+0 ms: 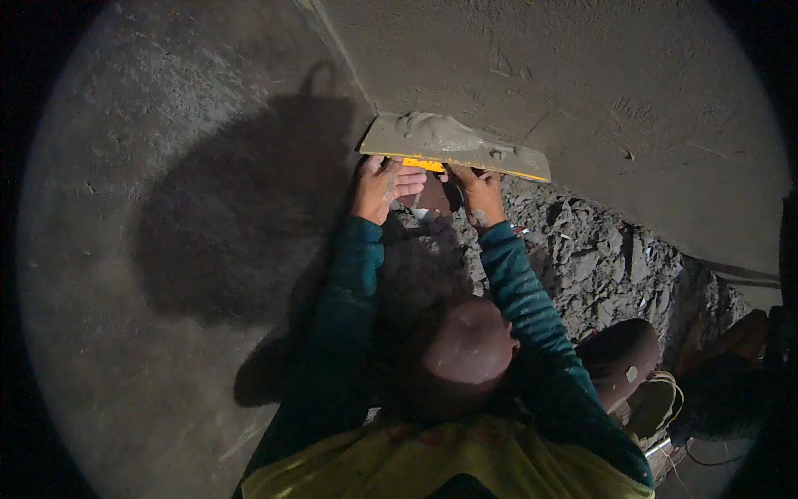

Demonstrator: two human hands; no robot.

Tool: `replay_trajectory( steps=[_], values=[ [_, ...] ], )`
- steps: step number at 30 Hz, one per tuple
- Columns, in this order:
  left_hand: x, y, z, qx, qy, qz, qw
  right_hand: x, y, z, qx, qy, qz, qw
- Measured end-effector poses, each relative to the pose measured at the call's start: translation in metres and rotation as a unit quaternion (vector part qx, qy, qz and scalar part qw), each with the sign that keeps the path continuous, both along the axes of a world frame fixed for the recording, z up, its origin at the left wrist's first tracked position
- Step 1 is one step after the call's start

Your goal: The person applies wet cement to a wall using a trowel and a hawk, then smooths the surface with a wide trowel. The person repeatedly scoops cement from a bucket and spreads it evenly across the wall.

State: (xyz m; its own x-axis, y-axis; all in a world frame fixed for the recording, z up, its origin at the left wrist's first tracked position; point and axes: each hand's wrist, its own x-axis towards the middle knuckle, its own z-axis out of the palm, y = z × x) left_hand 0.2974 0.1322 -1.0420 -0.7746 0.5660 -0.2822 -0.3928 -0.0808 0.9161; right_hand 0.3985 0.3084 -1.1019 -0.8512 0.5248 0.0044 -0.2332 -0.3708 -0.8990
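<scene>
A long plastering float (465, 155) with a yellow edge is held up where two grey wall faces meet. Wet grey mortar (440, 130) lies heaped along its top. My left hand (381, 191) grips the float's near side left of its middle, thumb up against the board and fingers beneath, beside a yellow part. Further right, my right hand (484, 198) clasps the same edge, its fingertips partly hidden under the board. Both arms reach forward in dark green sleeves.
Grey plastered surfaces (632, 125) rise ahead and to the left (100, 208). Clumpy rubble or mortar lumps (594, 258) lie below the right wall. A reddish-brown piece (431, 195) shows under the float. My bent knees (470, 341) are close; a looped cord (665, 391) lies at right.
</scene>
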Motion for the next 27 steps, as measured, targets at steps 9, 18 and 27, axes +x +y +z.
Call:
replay_trajectory(
  steps=[9, 18, 27],
  values=[
    [-0.020, 0.009, 0.007, -0.119, 0.038, 0.044, 0.991, -0.021, 0.003, 0.036, -0.036, -0.035, -0.036, 0.998],
    [-0.020, 0.028, 0.009, -0.032, 0.019, 0.127, 0.991, -0.036, 0.000, 0.060, 0.033, -0.115, -0.084, 0.989],
    [-0.029, 0.039, 0.040, 0.157, 0.009, 0.149, 0.976, -0.050, 0.001, 0.102, 0.032, -0.106, -0.119, 0.987]
  ],
)
